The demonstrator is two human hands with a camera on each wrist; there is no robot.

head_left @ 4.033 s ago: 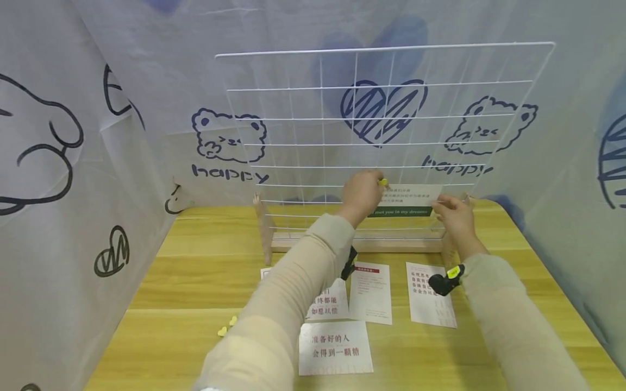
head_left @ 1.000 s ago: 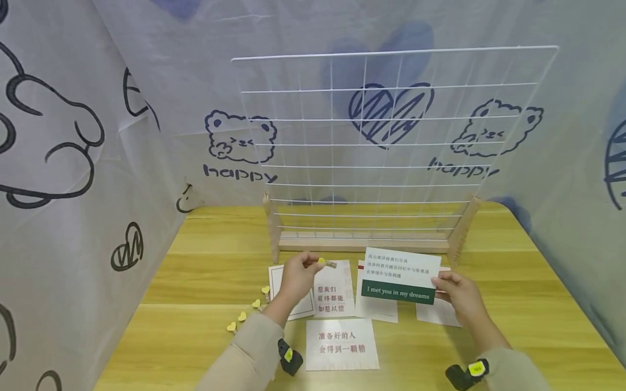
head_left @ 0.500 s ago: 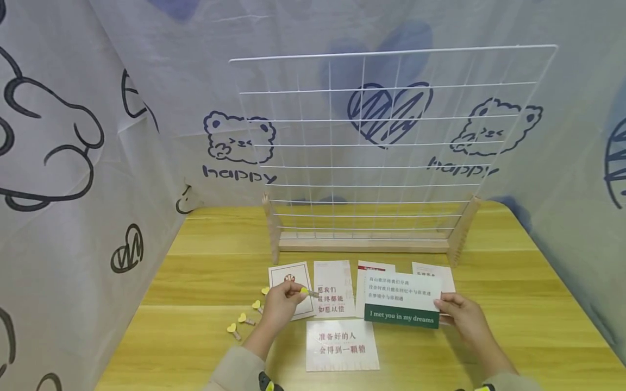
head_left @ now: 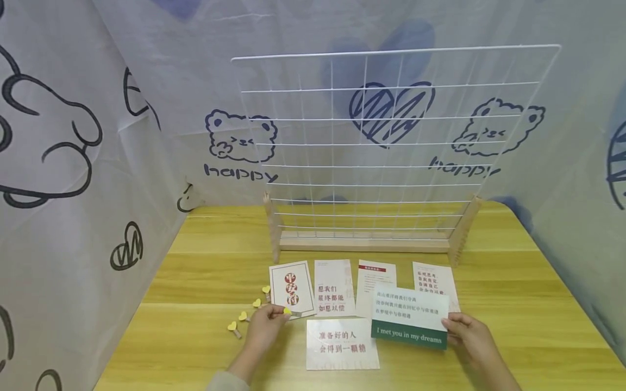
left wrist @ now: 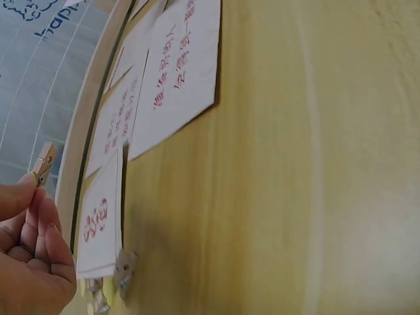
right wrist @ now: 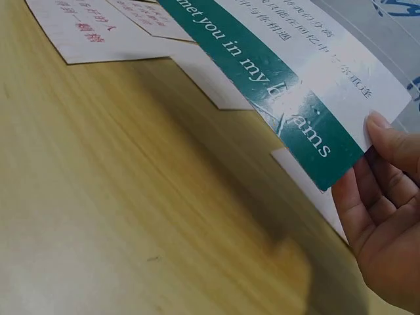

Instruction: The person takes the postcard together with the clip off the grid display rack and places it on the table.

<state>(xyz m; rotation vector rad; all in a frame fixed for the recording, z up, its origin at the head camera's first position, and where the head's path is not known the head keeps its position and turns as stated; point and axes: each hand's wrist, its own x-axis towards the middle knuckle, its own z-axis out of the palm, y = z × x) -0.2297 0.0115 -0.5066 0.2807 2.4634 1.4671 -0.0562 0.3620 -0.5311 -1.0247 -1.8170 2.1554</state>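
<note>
A small wooden clothespin (left wrist: 44,161) with a yellow heart on its end is pinched between the thumb and fingers of my left hand (head_left: 264,328), just in front of the leftmost card. My right hand (head_left: 471,339) grips the right edge of a white and green card (head_left: 409,317) lettered "I met you in my dreams". In the right wrist view the thumb lies on the card's face, with the fingers behind it. This card is held above the table and covers the lower parts of two cards beneath. Several heart clothespins (head_left: 243,316) lie left of my left hand.
A white wire grid (head_left: 367,144) stands in a wooden base (head_left: 364,244) at the back of the yellow wood-grain table (head_left: 195,282). Several printed cards (head_left: 335,288) lie in a row before it, with one more card (head_left: 342,345) nearer the front. Printed cloth (head_left: 161,163) surrounds the table.
Both hands have come back from the grid toward the table's front. The left has moved left with its clothespin, uncovering the leftmost card; the right has lowered the green card.
</note>
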